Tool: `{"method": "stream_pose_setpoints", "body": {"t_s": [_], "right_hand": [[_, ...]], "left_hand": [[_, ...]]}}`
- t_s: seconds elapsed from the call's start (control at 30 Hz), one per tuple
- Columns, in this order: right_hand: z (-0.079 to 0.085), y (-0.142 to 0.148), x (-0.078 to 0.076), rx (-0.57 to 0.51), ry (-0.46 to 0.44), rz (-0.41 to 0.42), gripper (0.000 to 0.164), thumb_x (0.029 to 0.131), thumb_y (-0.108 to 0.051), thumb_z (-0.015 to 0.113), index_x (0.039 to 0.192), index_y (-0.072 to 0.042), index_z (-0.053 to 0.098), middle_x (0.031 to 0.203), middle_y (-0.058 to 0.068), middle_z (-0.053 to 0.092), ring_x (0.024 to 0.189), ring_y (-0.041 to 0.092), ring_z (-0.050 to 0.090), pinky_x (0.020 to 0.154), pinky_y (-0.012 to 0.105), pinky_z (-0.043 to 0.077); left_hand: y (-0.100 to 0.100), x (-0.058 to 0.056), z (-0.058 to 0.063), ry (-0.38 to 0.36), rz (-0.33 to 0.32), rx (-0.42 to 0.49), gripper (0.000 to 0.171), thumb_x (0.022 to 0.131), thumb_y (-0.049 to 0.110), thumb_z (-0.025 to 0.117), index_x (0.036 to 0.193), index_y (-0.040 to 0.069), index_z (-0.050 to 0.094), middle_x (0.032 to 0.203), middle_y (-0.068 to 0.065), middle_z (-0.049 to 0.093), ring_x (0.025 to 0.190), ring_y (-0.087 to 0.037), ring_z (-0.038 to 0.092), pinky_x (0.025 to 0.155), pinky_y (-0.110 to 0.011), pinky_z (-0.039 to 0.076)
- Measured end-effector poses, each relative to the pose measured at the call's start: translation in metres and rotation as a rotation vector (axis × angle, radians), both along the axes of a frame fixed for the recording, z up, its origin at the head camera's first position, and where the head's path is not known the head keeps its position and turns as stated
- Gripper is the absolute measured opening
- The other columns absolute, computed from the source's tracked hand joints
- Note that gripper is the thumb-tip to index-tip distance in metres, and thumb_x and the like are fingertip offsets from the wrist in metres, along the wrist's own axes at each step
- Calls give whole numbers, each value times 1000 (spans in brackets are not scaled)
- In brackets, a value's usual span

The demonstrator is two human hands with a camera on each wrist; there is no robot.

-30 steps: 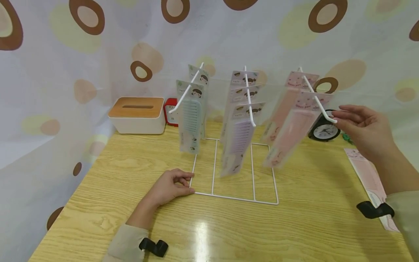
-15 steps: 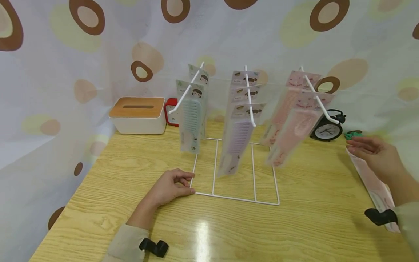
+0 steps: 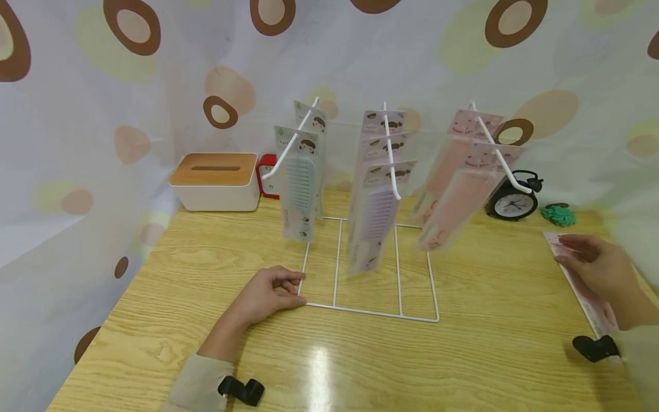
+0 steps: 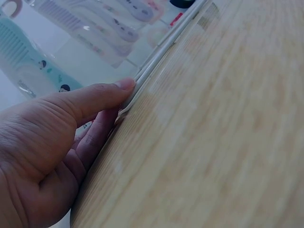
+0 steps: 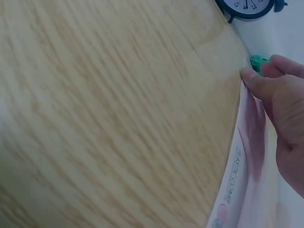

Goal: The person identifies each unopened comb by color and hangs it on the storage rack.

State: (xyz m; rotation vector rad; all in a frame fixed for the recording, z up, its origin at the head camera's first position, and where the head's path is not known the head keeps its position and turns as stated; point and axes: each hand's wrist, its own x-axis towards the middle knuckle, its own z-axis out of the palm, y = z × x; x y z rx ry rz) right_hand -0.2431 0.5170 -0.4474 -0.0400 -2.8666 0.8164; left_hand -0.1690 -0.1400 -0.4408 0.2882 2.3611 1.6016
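Note:
A white wire display rack stands on the table, with packaged combs hanging from its three prongs. Green comb packs hang at the left, purple ones in the middle and pink ones at the right. My left hand holds the rack's front left base corner, the thumb lying on the wire in the left wrist view. Over a pink comb pack lying at the table's right, my right hand has its thumb at the pack's far end, thumb and fingers apart. The hand covers part of this pack.
A white tissue box with a wooden lid and a red clock stand behind the rack at the left. At the back right are a black alarm clock and a green scrunchie-like item. A patterned curtain hangs behind.
My right hand has left the tip of the rack's right prong and moved right and down to the pink pack on the table. The left hand stays at the rack's corner.

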Motion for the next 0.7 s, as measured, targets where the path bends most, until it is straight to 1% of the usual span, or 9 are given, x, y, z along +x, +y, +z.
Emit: {"method": "stream_pose_setpoints", "body": {"t_s": [0.07, 0.13, 0.17, 0.37, 0.43, 0.53, 0.63, 0.67, 0.7], "right_hand": [[1, 1, 2, 59, -32, -15, 62, 97, -35, 65, 145, 1, 47, 142, 27, 52, 113, 39, 61, 88, 42, 54], [3, 1, 2, 72, -70, -1, 72, 97, -39, 65, 151, 1, 37, 149, 38, 36, 121, 63, 41, 91, 64, 44], [4, 0, 2, 69, -85, 6, 76, 97, -40, 65, 153, 0, 33, 151, 38, 33, 123, 64, 39, 90, 70, 39], [8, -1, 1, 25, -165, 11, 92, 92, -41, 71, 157, 0, 20, 155, 39, 23, 123, 68, 37, 91, 71, 39], [9, -2, 0, 9, -183, 22, 93, 91, -41, 73, 156, 2, 23, 152, 41, 26, 122, 67, 39, 90, 55, 53], [12, -6, -2, 16, -195, 67, 87, 87, -41, 77, 151, 3, 37, 144, 41, 40, 105, 22, 67, 74, 18, 53], [17, -12, -5, 8, -203, 161, 76, 85, -35, 80, 143, 3, 48, 133, 41, 51, 88, -18, 49, 65, 5, 40], [19, -14, -6, 18, -214, 183, 74, 85, -35, 81, 142, 1, 50, 133, 40, 52, 89, -25, 38, 66, 5, 40], [21, -17, -6, 24, -218, 202, 72, 84, -34, 82, 141, 0, 52, 131, 39, 54, 88, -23, 40, 66, 6, 40]], "left_hand": [[0, 0, -1, -1, -2, 1, 49, 81, 17, 84, 125, 3, 69, 107, -13, 65, 90, -17, 62, 72, -21, 51], [0, 0, -1, 3, -1, -2, 49, 81, 17, 84, 125, 3, 69, 107, -13, 65, 90, -17, 63, 72, -21, 51], [0, 0, -2, 6, -1, -4, 49, 81, 17, 84, 125, 3, 69, 107, -13, 65, 90, -17, 63, 73, -21, 51], [1, 1, -2, 11, -3, -10, 48, 81, 16, 85, 124, 3, 69, 105, -12, 65, 90, -16, 63, 74, -21, 51], [1, 1, -1, 9, -2, -10, 48, 81, 16, 85, 124, 3, 70, 106, -12, 65, 90, -16, 63, 74, -21, 51], [2, 1, 0, 12, -1, -10, 48, 81, 16, 85, 124, 3, 69, 107, -12, 66, 90, -16, 63, 75, -21, 51], [2, 0, -1, 13, 2, -12, 48, 81, 15, 85, 124, 3, 70, 107, -12, 66, 90, -16, 63, 75, -21, 51], [1, 0, -1, 14, 3, -11, 48, 81, 15, 85, 124, 3, 70, 107, -12, 66, 90, -16, 63, 75, -21, 51], [2, 0, -1, 13, 5, -10, 48, 81, 15, 85, 124, 3, 70, 107, -12, 66, 90, -16, 63, 75, -21, 51]]}}
